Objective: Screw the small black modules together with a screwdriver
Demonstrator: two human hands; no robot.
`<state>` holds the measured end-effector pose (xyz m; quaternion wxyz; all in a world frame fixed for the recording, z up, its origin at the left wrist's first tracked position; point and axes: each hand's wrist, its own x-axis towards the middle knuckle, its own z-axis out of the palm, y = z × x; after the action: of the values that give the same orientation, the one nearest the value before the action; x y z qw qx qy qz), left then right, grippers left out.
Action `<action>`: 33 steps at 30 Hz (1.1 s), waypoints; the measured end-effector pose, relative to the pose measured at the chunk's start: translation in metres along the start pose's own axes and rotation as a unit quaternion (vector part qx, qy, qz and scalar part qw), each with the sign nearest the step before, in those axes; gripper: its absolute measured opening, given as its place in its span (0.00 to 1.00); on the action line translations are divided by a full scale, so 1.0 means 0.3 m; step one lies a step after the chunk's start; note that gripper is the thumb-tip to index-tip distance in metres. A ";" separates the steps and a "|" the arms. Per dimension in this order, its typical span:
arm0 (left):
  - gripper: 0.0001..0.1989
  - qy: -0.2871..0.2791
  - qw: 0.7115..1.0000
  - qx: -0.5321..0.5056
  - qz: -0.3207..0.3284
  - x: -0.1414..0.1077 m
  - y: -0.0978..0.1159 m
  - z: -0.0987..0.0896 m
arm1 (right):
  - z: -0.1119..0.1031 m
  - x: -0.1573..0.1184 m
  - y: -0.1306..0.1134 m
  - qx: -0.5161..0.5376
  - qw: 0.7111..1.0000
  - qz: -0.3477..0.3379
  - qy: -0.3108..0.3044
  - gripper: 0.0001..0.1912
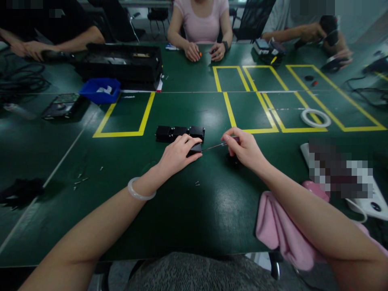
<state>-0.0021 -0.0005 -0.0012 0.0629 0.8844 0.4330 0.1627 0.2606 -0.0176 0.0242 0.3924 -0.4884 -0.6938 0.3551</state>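
Note:
My left hand [181,152] is closed on a small black block [195,149], pressing it against the green table. My right hand [243,147] grips a thin screwdriver [214,146], whose tip meets the right end of that block. Just behind my left fingers, a row of black box-shaped modules [163,132] with small metal screws at the ends lies on the table. Beneath my right hand is a small dark piece [233,159], partly hidden. A few loose screws [197,184] lie in front of my hands.
More screws [80,180] are scattered at left. A blue bin [100,89] and a long black case [121,72] stand at the back left. A tape roll [315,118], a pink cloth [281,230] and a white power strip [376,202] lie right. Several people sit opposite.

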 end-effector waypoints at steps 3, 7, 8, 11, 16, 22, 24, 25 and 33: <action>0.21 -0.006 1.000 0.001 -0.005 0.001 0.000 0.001 | 0.000 0.000 -0.001 0.007 1.000 0.002 -0.002 0.06; 0.21 -0.008 1.000 0.003 -0.005 0.002 -0.001 0.002 | 0.004 0.000 0.001 0.036 0.999 -0.015 0.007 0.05; 0.21 -0.008 1.000 0.004 -0.005 0.002 -0.002 0.001 | 0.005 0.000 0.001 0.037 0.999 -0.016 0.008 0.05; 0.21 -0.007 1.000 0.004 -0.004 0.001 -0.002 -0.001 | 0.003 0.002 -0.001 0.026 1.000 0.000 0.004 0.06; 0.21 -0.006 1.000 0.001 -0.006 0.000 0.001 -0.003 | 0.000 0.003 -0.005 0.023 1.000 0.009 0.002 0.05; 0.21 -0.010 1.000 0.001 -0.009 0.002 0.001 -0.003 | -0.002 -0.001 -0.021 0.023 1.000 0.015 -0.009 0.02; 0.21 -0.010 1.000 -0.002 -0.009 0.002 0.000 -0.004 | -0.004 -0.002 -0.028 0.010 0.999 0.029 -0.009 0.04; 0.21 -0.009 1.000 -0.003 -0.009 0.002 0.000 -0.004 | -0.004 -0.002 -0.031 0.005 0.999 0.035 -0.007 0.05; 0.21 -0.012 1.000 -0.002 -0.009 0.002 0.003 -0.006 | -0.009 0.003 -0.025 -0.023 0.998 0.053 0.002 0.13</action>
<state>-0.0018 -0.0006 0.0009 0.0708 0.8822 0.4399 0.1524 0.2599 -0.0185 0.0322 0.3633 -0.5337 -0.6743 0.3585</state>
